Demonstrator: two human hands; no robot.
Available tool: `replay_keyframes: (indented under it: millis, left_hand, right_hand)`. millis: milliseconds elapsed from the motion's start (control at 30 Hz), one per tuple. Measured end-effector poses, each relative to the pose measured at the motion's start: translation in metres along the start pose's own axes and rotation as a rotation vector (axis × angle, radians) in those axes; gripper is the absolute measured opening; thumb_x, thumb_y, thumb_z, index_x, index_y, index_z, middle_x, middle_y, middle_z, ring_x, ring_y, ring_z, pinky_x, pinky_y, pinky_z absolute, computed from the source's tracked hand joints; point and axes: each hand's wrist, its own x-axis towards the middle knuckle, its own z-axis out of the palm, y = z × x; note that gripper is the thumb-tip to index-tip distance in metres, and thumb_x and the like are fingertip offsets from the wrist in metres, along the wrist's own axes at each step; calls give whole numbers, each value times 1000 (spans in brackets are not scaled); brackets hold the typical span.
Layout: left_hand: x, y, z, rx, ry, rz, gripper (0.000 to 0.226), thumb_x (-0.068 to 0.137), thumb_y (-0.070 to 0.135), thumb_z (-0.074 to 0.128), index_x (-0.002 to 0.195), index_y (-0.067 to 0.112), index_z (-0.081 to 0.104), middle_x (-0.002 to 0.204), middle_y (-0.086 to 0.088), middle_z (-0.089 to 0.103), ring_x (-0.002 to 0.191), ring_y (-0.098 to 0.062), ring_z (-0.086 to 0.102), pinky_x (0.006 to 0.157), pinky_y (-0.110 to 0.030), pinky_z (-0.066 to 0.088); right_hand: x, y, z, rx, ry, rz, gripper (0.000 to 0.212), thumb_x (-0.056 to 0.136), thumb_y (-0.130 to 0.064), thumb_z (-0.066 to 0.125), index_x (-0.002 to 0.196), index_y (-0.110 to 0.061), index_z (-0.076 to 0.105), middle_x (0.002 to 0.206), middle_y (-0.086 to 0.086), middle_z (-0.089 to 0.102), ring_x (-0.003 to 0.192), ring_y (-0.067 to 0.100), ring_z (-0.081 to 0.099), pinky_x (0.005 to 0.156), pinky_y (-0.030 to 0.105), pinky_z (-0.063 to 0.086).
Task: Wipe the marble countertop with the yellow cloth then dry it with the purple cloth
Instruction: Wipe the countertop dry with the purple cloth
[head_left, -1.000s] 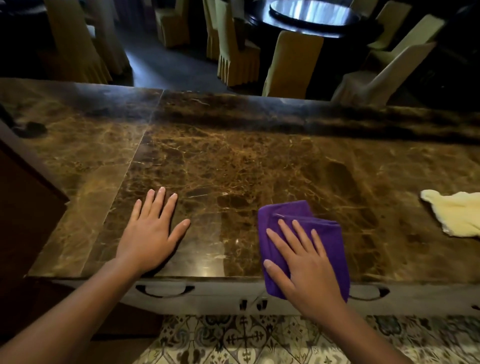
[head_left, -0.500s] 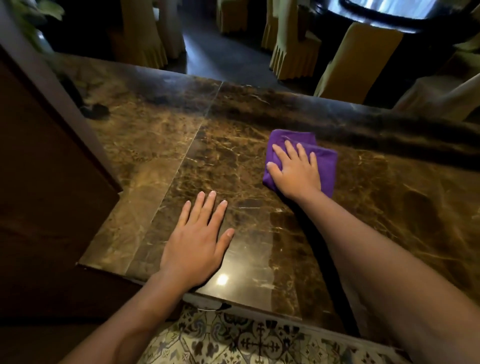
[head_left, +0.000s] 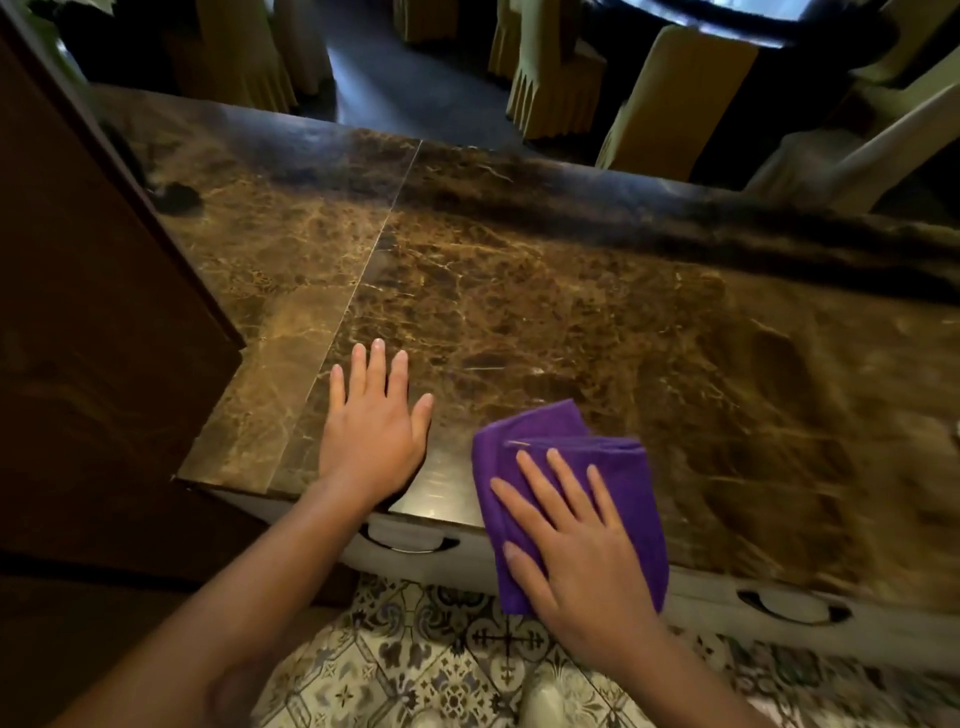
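Two hands are laid flat: the left hand (head_left: 370, 434) spread on the marble worktop (head_left: 571, 322), the right hand (head_left: 576, 551) pressed on the purple cloth (head_left: 613, 467). Drying is judged underway; undried marble farther along should be covered next.

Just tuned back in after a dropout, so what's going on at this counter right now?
A person is drying the marble counter with a folded purple cloth. The right hand lies flat on the cloth at the near edge, where part of the cloth hangs over the front. The left hand rests flat, fingers spread, on bare marble beside it. No yellow cloth is in view.
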Motion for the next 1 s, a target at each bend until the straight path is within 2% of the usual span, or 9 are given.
replay_keyframes:
  millis: [100,200,333,400,533,633,700,833,1000]
  left_hand:
    - [0,1,1,-12,16,3,68,106,50,19,163,12,16,172,-16,9,160,-33,1,128,-53,4]
    - [0,1,2,-15,28,4,67,107,49,21,162,11,18,172,-17,10,159,-33,2,128,-53,5]
    - [1,1,2,-43,41,-1,66,106,48,25,161,12,22,171,-16,13,159,-33,4,128,-52,5]
    - [0,2,2,-60,41,-10,66,106,49,27,161,12,25,171,-15,16,159,-32,6,128,-52,6]
    - [-5,3,-5,-114,95,11,62,104,45,34,153,10,41,165,-16,33,157,-32,19,127,-54,10]
    - [-18,9,-7,-77,147,170,53,101,40,38,140,9,59,155,-14,51,154,-32,30,126,-57,11]
    - [-21,15,-5,-46,117,219,55,102,44,37,145,14,54,160,-12,44,156,-32,24,126,-57,10]
    - [-5,37,-4,-106,6,110,62,106,52,30,159,20,32,170,-10,22,159,-31,9,126,-57,7]
    - [0,52,7,-66,9,41,67,104,58,22,161,22,24,172,-8,13,160,-29,2,126,-58,3]
  right_hand:
    - [9,20,-6,1,29,41,56,104,-60,23,158,-45,22,170,-13,13,159,15,2,126,50,6]
    - [59,45,-16,-12,72,143,61,100,-60,22,157,-40,30,170,-6,21,158,21,11,126,51,10]
    - [146,61,-31,10,77,282,61,99,-58,30,158,-38,29,171,-3,18,158,25,10,126,51,3]
    - [164,53,-35,33,65,285,61,100,-57,32,158,-38,27,172,-2,16,158,25,8,126,52,0]
    - [109,36,-29,45,61,176,63,99,-59,29,159,-39,27,172,-4,16,159,24,6,126,53,0]
    - [28,48,-21,61,74,199,64,97,-63,24,157,-41,31,170,-6,20,159,21,8,126,54,5]
    - [-21,75,-19,64,95,304,64,98,-65,22,157,-43,30,170,-9,18,159,19,6,126,54,4]
    - [-78,147,-25,46,142,542,67,95,-68,21,156,-43,30,169,-9,19,158,20,9,126,55,5]
    - [-47,225,-45,39,164,676,70,90,-68,23,155,-43,30,170,-8,20,158,24,10,125,56,7]
